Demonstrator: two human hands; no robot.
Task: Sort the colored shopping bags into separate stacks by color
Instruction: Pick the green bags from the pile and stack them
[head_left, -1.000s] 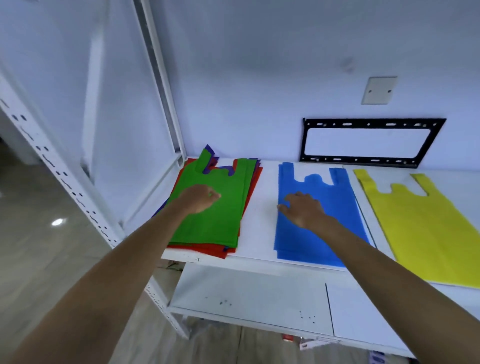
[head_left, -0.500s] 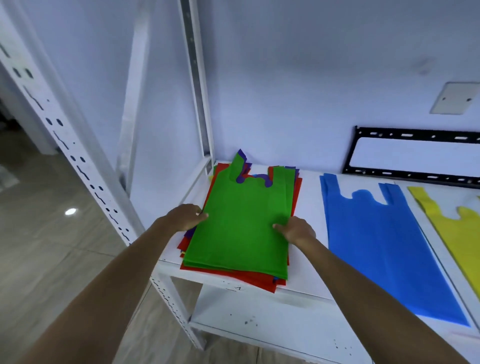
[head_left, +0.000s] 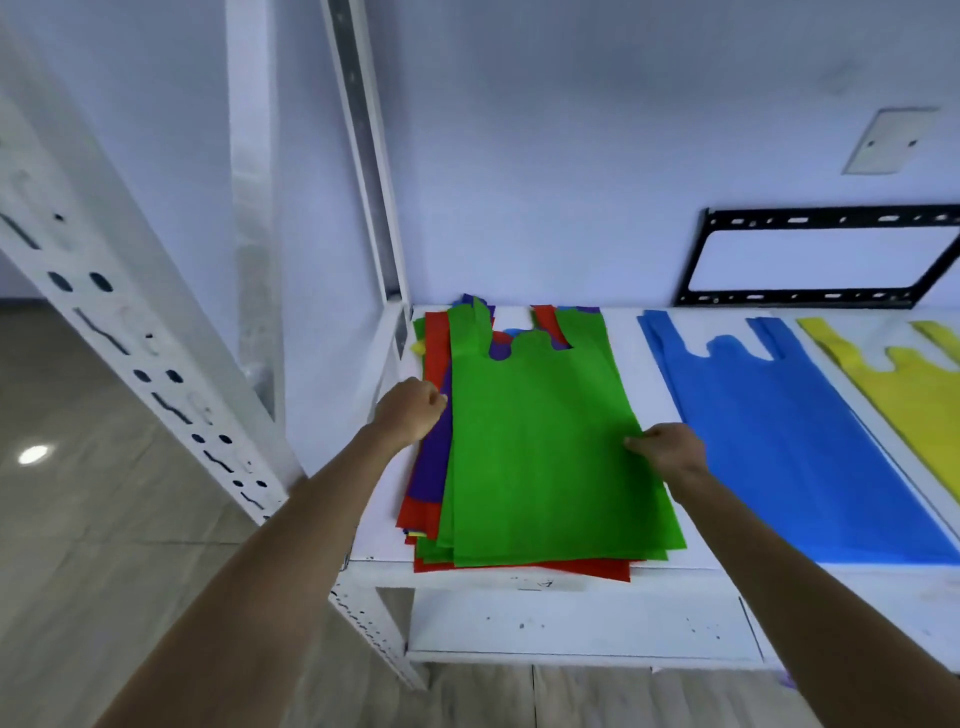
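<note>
Yellow bag (head_left: 914, 395) cut off at right edge; lower pile (head_left: 434, 467) mostly hidden.

A single head-worn wide-angle view looks forward and down from close above the white table (head_left: 649, 574), facing the wall (head_left: 571, 156). Both forearms reach in from the bottom edge. The frame edges bend, probably from lens distortion.

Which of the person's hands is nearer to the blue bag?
Right. The right hand sits at the green bag's right edge, beside the blue bag; the left hand is across the pile.
</note>
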